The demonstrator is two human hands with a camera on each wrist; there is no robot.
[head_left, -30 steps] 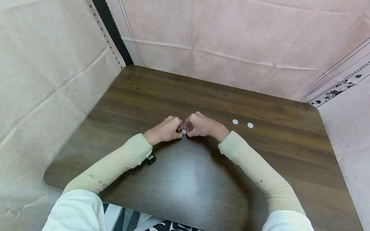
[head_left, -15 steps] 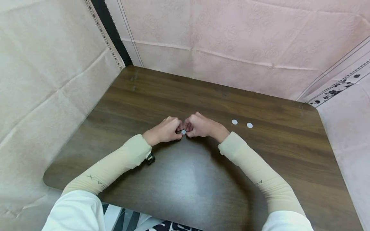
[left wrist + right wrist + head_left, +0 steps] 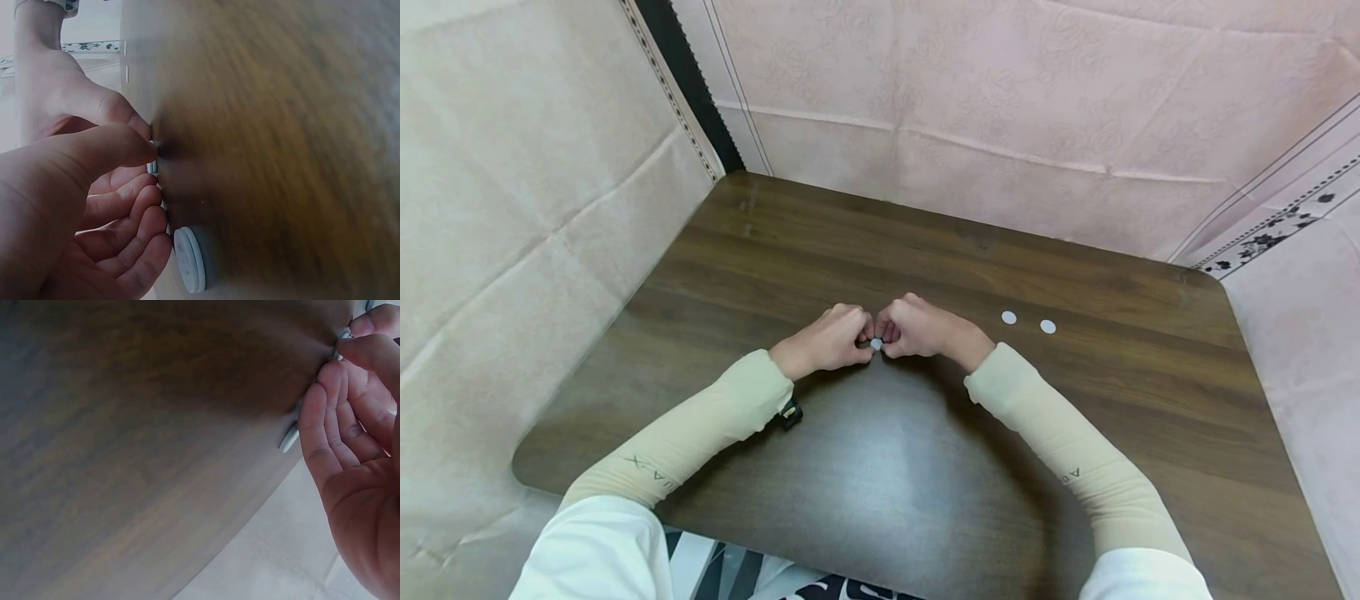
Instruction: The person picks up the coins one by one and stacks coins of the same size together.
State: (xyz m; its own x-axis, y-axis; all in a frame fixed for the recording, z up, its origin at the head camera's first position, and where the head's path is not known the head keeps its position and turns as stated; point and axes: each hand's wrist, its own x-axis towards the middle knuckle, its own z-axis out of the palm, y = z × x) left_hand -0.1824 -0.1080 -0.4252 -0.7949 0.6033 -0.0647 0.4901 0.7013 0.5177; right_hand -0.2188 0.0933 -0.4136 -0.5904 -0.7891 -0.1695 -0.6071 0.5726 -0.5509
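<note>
Both hands meet at mid-table around a small white disc [image 3: 876, 343]. My left hand [image 3: 838, 336] pinches its left side between thumb and fingers, and my right hand [image 3: 917, 325] pinches the right side. Edge-on in the left wrist view, the held piece looks like thin layers [image 3: 152, 165] standing close over the tabletop. Two white discs stacked face to face [image 3: 189, 259] lie by the left fingers in that view; the left hand hides them from the head view. Past the right hand's fingertips, the right wrist view shows a white disc [image 3: 289, 436] edge-on.
Two single white discs, a nearer one [image 3: 1009, 317] and a farther one [image 3: 1048, 327], lie flat to the right of the right hand. The brown wooden table [image 3: 880, 467] has rounded corners. Pale patterned cloth [image 3: 1000, 100] hangs behind and beside it.
</note>
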